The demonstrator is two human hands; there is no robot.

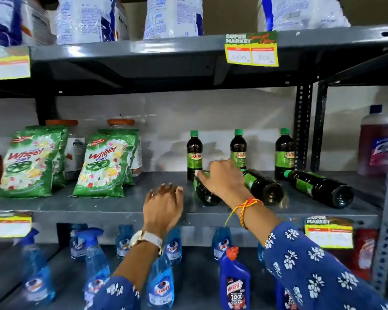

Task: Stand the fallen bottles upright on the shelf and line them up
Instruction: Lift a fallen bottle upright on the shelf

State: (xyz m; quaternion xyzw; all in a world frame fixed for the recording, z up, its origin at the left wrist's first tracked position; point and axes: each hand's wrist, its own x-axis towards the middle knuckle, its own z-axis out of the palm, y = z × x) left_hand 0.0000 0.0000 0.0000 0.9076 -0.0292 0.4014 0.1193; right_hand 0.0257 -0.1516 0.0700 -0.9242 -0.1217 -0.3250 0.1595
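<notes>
Three dark bottles with green caps and green labels stand upright at the back of the grey middle shelf (99, 204): the left one (194, 153), the middle one (238, 148) and the right one (284, 151). Three like bottles lie on their sides in front of them: the left one (205, 192), the middle one (263, 186) and the right one (320, 186). My right hand (224, 177) reaches over the left fallen bottle, fingers curled around its neck end. My left hand (162, 203) rests on the shelf's front edge, fingers bent, holding nothing.
Green detergent packs (31, 162) stand at the shelf's left, with orange-lidded jars behind. A pink bottle (376, 146) stands beyond the perforated upright post (302, 128). White bags fill the shelf above. Blue spray bottles (160, 285) and a blue toilet cleaner bottle (234, 280) stand on the shelf below.
</notes>
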